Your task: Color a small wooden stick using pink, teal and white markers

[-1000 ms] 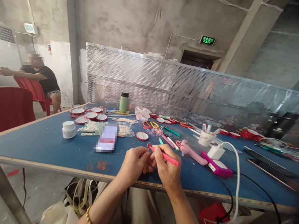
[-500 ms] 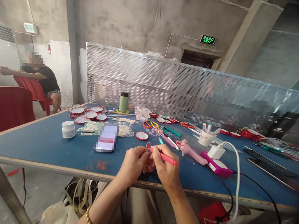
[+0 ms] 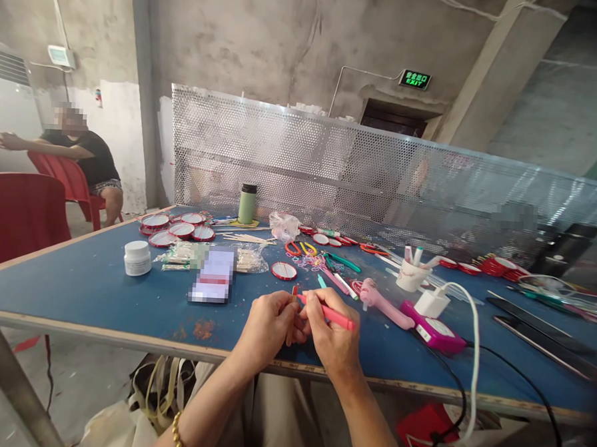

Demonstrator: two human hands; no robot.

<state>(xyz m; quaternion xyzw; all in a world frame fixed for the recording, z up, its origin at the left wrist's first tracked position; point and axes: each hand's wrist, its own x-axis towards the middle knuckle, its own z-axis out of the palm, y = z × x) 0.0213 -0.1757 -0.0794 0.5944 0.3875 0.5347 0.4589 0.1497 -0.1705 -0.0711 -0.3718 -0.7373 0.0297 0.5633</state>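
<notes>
Close to the table's front edge, my right hand point(image 3: 333, 329) is closed round a pinkish-red marker pen point(image 3: 337, 317), whose tip points left. My left hand point(image 3: 269, 322) pinches a small thin stick point(image 3: 294, 293) with a reddish upper end, held upright. The marker's tip is at or very near the stick; I cannot tell whether they touch. My fingers hide the stick's lower part. Just beyond my hands lies a round red-rimmed white disc point(image 3: 283, 271), and to the left a phone point(image 3: 212, 276) with a blurred screen.
Red-rimmed discs point(image 3: 181, 231) are piled at the back left, near a green bottle point(image 3: 247, 204). A white jar point(image 3: 137, 258) stands on the left. To the right are a pink tool point(image 3: 384, 305), a purple box point(image 3: 433, 329), a paper cup point(image 3: 410, 275) and cables. A person sits at far left.
The marker's tip has shifted very slightly against the stick. My hands otherwise stay in the same place, and the things on the table have not moved.
</notes>
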